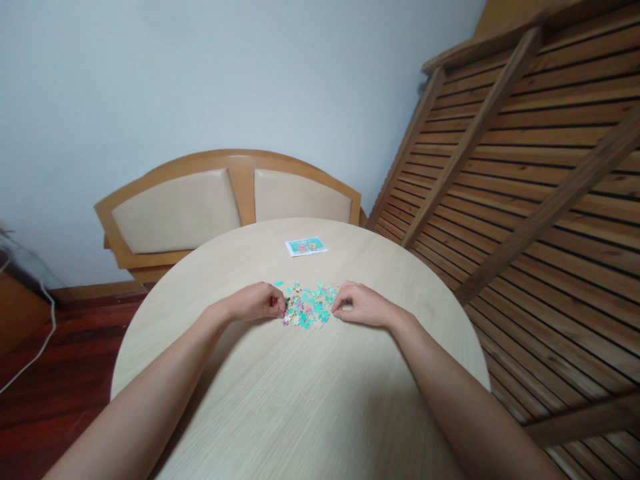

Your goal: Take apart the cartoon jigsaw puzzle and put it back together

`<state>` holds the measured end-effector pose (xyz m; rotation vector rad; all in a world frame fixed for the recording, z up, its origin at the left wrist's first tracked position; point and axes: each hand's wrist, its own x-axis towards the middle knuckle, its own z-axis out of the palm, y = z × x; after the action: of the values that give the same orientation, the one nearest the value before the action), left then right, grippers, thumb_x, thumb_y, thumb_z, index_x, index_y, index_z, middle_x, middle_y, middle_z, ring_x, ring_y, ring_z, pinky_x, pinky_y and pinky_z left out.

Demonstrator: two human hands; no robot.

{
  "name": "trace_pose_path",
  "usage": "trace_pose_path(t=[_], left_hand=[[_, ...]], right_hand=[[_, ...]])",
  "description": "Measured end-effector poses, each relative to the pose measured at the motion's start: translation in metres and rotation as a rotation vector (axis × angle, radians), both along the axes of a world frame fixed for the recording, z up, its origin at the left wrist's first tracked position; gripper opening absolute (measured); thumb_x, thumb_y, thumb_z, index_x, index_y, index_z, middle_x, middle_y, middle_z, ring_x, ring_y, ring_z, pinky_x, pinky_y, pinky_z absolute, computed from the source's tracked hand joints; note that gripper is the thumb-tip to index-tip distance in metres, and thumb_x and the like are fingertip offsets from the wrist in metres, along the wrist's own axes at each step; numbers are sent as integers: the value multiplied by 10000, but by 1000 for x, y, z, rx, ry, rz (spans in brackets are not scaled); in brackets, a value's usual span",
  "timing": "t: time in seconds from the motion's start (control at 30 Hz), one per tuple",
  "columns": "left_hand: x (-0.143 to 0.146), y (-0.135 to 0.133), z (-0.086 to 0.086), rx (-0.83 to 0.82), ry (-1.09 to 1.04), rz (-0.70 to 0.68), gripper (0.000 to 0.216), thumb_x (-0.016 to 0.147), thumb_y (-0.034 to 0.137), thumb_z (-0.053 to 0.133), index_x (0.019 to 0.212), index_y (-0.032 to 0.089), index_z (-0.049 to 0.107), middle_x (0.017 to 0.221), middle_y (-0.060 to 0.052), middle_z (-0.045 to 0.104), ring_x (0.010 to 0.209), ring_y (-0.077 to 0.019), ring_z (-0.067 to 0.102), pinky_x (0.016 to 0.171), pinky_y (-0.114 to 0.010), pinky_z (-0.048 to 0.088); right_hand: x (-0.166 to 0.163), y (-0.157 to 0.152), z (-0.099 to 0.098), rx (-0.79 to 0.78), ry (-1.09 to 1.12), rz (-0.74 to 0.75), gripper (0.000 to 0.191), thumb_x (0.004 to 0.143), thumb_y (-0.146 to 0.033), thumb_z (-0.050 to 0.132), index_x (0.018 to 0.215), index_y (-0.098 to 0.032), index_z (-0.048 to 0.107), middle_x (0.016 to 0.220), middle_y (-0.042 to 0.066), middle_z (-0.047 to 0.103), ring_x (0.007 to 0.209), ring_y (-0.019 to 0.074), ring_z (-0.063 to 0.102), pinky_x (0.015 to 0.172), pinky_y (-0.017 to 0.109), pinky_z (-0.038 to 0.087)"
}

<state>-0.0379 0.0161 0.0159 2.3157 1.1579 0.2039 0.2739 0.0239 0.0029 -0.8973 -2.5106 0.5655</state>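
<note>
A small heap of loose jigsaw pieces point(309, 305), mostly turquoise with pink and yellow, lies on a round pale wooden table point(300, 400). My left hand point(257, 301) rests at the heap's left edge with its fingers curled and pinched on pieces there. My right hand point(361, 305) rests at the heap's right edge, fingers curled, fingertips touching the pieces. Both forearms lie across the table towards me. Beyond the heap lies a small printed picture card point(306, 247), flat on the table.
A wooden headboard with two cream padded panels point(227, 200) stands against the pale wall behind the table. A slatted wooden bed frame point(525, 180) leans at the right. Dark red floor and a white cable point(30, 353) show at the left.
</note>
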Motion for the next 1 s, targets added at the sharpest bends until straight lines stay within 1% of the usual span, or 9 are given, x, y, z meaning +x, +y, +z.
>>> trace_pose_path(t=[0.1, 0.17, 0.3, 0.4, 0.5, 0.63, 0.8, 0.9, 1.0], left_hand=[[-2, 2, -1, 1, 0, -1, 219, 784, 289, 562, 816, 151, 728, 712, 5, 678, 618, -112, 528, 559, -204, 332], [-2, 3, 0, 22, 7, 19, 217, 789, 308, 573, 820, 154, 723, 722, -1, 685, 624, -118, 536, 563, -209, 332], [-2, 4, 3, 152, 43, 68, 234, 812, 335, 564, 822, 164, 724, 746, -25, 699, 626, -127, 545, 566, -218, 324], [-2, 5, 4, 221, 78, 78, 217, 799, 304, 559, 813, 166, 726, 757, -35, 705, 621, -124, 541, 562, -220, 312], [-3, 5, 4, 175, 98, 52, 212, 784, 282, 562, 805, 162, 736, 742, -27, 703, 610, -114, 527, 558, -219, 306], [-3, 5, 2, 84, 65, 28, 219, 779, 280, 559, 757, 135, 722, 662, -6, 658, 587, -100, 480, 548, -214, 300], [-2, 5, 0, 44, 46, 15, 232, 774, 301, 572, 742, 120, 713, 634, 9, 607, 580, -92, 440, 544, -213, 292], [-1, 4, 0, 14, 31, 5, 233, 779, 300, 571, 767, 124, 725, 635, 14, 598, 582, -95, 448, 545, -209, 301], [1, 2, 0, -1, -22, -7, 209, 782, 295, 581, 776, 132, 711, 642, 19, 593, 586, -97, 464, 545, -205, 311]], right_hand=[[-2, 0, 1, 73, -5, 40, 97, 794, -157, 682, 806, -211, 762, 814, 10, 742, 830, 175, 652, 869, 321, 468], [-6, -2, 2, 103, 6, 54, 89, 807, -183, 693, 865, -206, 756, 859, 23, 735, 868, 182, 642, 885, 330, 465], [-17, -8, 2, 154, 21, 78, 193, 833, -280, 718, 1011, -212, 748, 964, 58, 708, 982, 216, 608, 921, 357, 462], [-23, -10, -2, 167, -4, 100, 253, 849, -337, 717, 1077, -232, 744, 1020, 69, 683, 1021, 225, 588, 947, 369, 458], [-24, -10, -6, 163, -14, 112, 247, 850, -345, 722, 1071, -238, 748, 1033, 66, 668, 1032, 220, 578, 961, 366, 454], [-23, -8, -8, 157, 2, 112, 185, 852, -331, 723, 1000, -223, 747, 1023, 61, 670, 1028, 214, 577, 964, 363, 449], [-25, -10, -5, 146, 35, 139, 124, 854, -294, 724, 941, -207, 710, 994, 52, 683, 1013, 208, 583, 959, 360, 441], [-27, -12, -2, 130, 46, 163, 87, 866, -279, 716, 905, -205, 691, 942, 36, 693, 972, 197, 591, 947, 357, 436], [-27, -12, -1, 106, 63, 153, 97, 865, -287, 723, 872, -200, 680, 901, 29, 696, 951, 193, 588, 920, 344, 441]])
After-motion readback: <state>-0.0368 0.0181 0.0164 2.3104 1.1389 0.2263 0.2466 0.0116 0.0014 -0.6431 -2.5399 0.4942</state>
